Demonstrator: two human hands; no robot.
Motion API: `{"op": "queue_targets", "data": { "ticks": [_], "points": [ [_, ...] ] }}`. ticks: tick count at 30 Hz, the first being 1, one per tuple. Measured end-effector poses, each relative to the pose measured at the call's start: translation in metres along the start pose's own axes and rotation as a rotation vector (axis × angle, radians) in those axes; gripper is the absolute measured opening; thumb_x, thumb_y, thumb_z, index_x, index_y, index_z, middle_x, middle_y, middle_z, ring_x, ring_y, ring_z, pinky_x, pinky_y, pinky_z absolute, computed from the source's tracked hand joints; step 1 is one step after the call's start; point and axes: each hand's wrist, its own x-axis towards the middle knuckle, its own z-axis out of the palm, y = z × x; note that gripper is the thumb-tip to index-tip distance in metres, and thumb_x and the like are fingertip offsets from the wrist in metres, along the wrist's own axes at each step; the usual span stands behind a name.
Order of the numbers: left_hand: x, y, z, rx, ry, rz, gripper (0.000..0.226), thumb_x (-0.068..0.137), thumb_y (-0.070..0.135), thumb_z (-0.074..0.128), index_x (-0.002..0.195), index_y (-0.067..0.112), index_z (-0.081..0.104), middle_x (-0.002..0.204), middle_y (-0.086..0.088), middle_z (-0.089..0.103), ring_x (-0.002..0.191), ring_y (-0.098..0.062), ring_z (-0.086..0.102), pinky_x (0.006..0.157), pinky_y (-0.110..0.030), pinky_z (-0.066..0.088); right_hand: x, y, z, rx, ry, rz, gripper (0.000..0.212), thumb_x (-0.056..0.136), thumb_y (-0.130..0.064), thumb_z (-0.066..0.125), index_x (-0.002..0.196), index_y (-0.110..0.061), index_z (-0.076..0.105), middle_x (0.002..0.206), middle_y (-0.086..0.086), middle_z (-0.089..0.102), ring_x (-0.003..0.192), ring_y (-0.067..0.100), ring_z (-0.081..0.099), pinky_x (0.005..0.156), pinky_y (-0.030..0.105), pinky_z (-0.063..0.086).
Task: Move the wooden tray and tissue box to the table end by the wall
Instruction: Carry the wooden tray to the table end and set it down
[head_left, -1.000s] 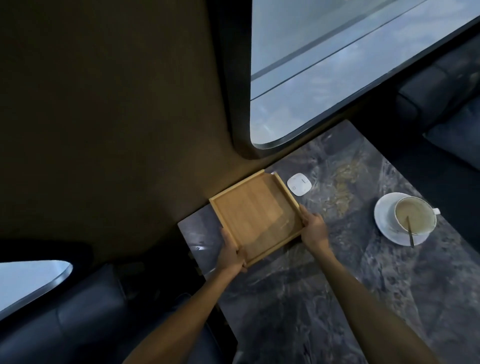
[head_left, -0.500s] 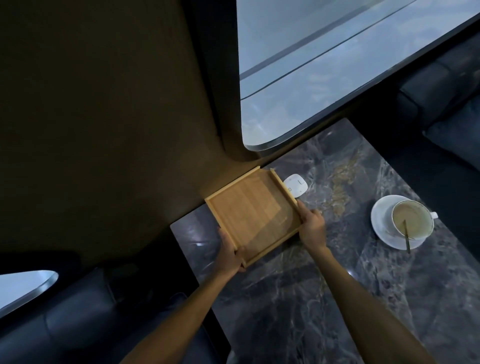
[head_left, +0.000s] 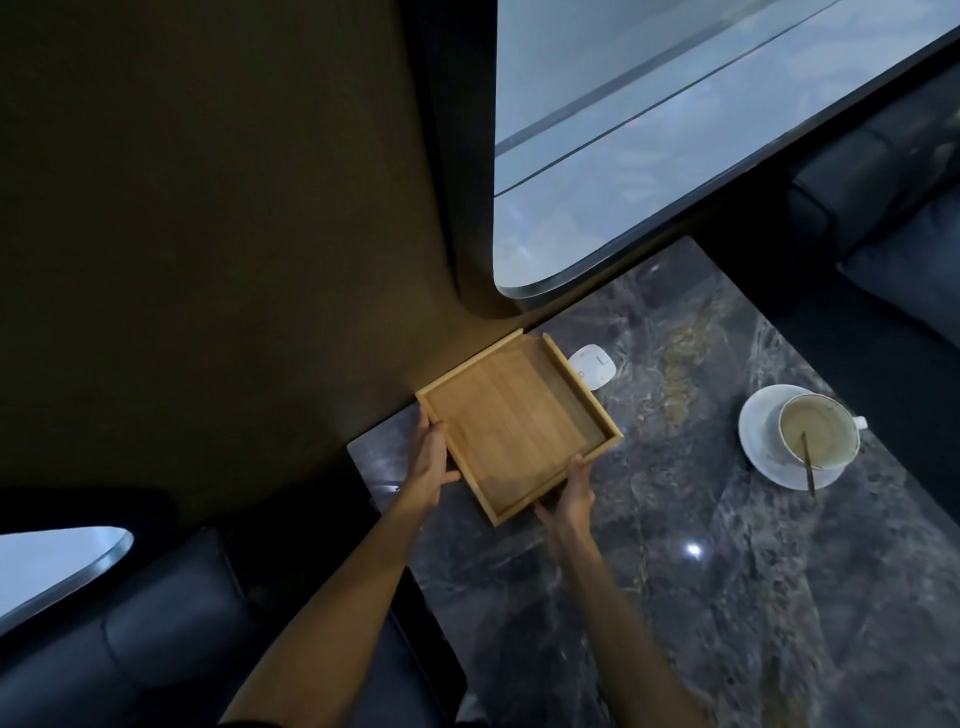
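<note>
An empty square wooden tray (head_left: 517, 421) is at the far end of the dark marble table (head_left: 675, 545), its far corner against the brown wall. My left hand (head_left: 431, 460) grips the tray's left rim. My right hand (head_left: 571, 493) holds its near rim close to the front corner. The tray looks slightly tilted, with its near corner raised over the table. No tissue box is in view.
A small white rounded device (head_left: 595, 366) lies just right of the tray, partly hidden by its rim. A white cup of coffee with a stirrer on a saucer (head_left: 802, 436) stands at the right. Dark sofas flank the table; a window is behind.
The tray has turned and shifted toward the wall, now covering part of the white device. My right hand slid from the right rim to the near rim; my left hand moved up the left rim.
</note>
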Motion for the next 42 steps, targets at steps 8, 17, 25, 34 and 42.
{"op": "queue_targets", "data": {
  "ticks": [8,17,25,34,42],
  "points": [
    [0.004,0.003,-0.009,0.014,-0.083,-0.005,0.057,0.095,0.035,0.043,0.144,0.051,0.02,0.151,-0.006,0.038,0.13,-0.038,0.044,0.085,-0.056,0.055,0.005,0.003,-0.012,-0.032,-0.065,-0.008,0.075,0.079,-0.065,0.059,0.144,-0.045,0.029,0.147,0.0,0.031,0.133,0.026,0.039,0.091,0.05,0.051],
    [-0.012,-0.045,0.01,0.579,0.01,0.418,0.093,0.077,0.039,0.065,0.152,0.018,0.013,0.151,-0.019,0.032,0.136,-0.03,0.036,0.112,-0.049,0.035,-0.016,0.022,-0.021,-1.216,-0.152,-0.715,0.082,0.089,-0.036,0.059,0.153,-0.036,0.006,0.159,0.023,-0.004,0.146,0.043,0.005,0.118,0.055,0.016],
    [-0.023,-0.052,-0.001,0.794,-0.132,0.515,0.099,0.081,0.055,0.061,0.149,0.042,-0.01,0.159,-0.019,-0.019,0.148,-0.04,0.004,0.113,-0.055,0.027,-0.005,0.005,-0.018,-1.36,-0.282,-0.614,0.069,0.095,-0.042,0.05,0.151,-0.044,0.009,0.161,0.004,-0.02,0.142,0.044,-0.027,0.113,0.058,-0.002],
    [-0.023,-0.071,-0.019,1.501,-0.164,0.63,0.085,0.089,0.049,0.055,0.152,0.032,0.0,0.158,-0.009,-0.03,0.144,-0.027,-0.03,0.12,-0.051,0.017,-0.008,0.016,-0.058,-1.669,-0.268,-0.947,0.078,0.084,-0.043,0.066,0.15,-0.036,0.025,0.161,0.009,-0.001,0.146,0.044,-0.002,0.116,0.047,0.014],
    [-0.031,-0.069,-0.02,1.548,-0.148,0.618,0.07,0.095,0.038,0.049,0.152,0.027,0.009,0.162,-0.011,-0.012,0.149,-0.028,-0.015,0.12,-0.051,0.017,-0.012,0.005,-0.065,-1.526,-0.345,-0.922,0.059,0.09,-0.035,0.058,0.144,-0.02,0.042,0.156,0.014,0.031,0.145,0.043,0.017,0.116,0.052,0.019]
  ]
}}
